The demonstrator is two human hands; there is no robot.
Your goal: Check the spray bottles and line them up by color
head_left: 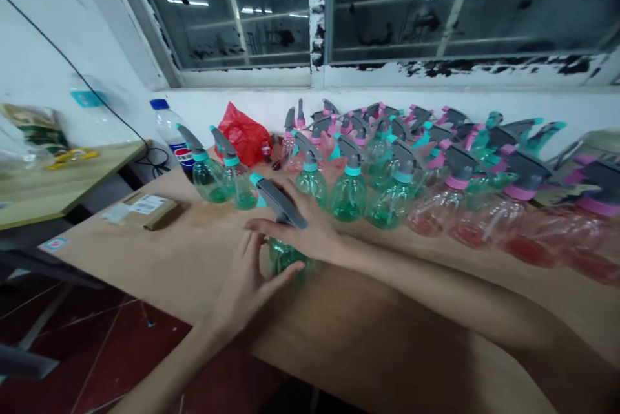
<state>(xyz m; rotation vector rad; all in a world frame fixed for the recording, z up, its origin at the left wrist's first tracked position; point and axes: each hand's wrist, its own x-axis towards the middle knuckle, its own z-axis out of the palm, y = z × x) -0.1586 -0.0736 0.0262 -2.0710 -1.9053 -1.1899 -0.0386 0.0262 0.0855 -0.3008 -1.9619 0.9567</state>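
Observation:
A green spray bottle (pixel 287 258) with a grey and teal trigger head stands near the middle of the table, between my two hands. My left hand (pixel 252 278) is wrapped around its clear green body, thumb on the near side. My right hand (pixel 307 223) grips the neck and spray head from the right, hiding the collar. Just behind, a row of similar green spray bottles (pixel 349 197) stands upright, and two more green bottles (pixel 237 181) stand to the left.
Pink spray bottles (pixel 477 223) crowd the right side. A red plastic bag (pixel 242 136) and a blue-capped soda bottle (pixel 169 126) are at the back left. A small cardboard packet (pixel 157 210) lies on the table (pixel 194 265). Windows (pixel 252 13) are behind.

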